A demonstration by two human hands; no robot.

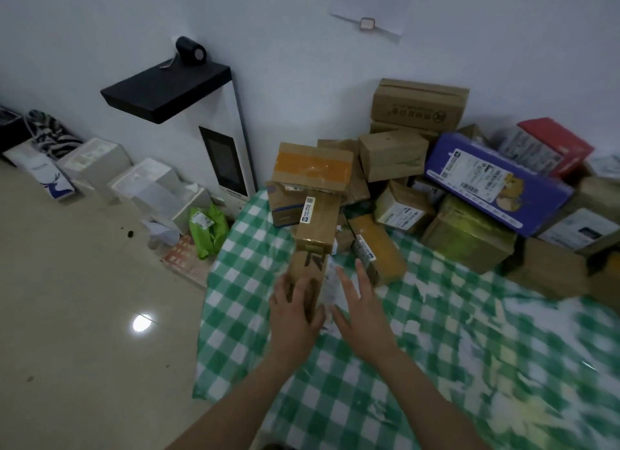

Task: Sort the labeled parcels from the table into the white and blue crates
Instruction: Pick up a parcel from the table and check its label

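Observation:
A long brown cardboard parcel [317, 234] with a white label on its side lies lengthwise on the green checked tablecloth [436, 349]. My left hand [292, 310] grips its near end, fingers curled over the top. My right hand [359, 302] hovers just to the right of the parcel with straight fingers and holds nothing. A pale plastic-wrapped packet [330, 281] lies between my hands, partly hidden. Behind stands a pile of labeled parcels, among them a purple box [496, 177] and a box with orange tape [313, 166]. No crate is in view.
A white kiosk with a black top [188, 114] stands against the wall left of the table. White boxes [147, 184] and a green bag [206, 228] sit on the beige floor by the table's left edge. Brown cartons [419, 105] are stacked against the wall.

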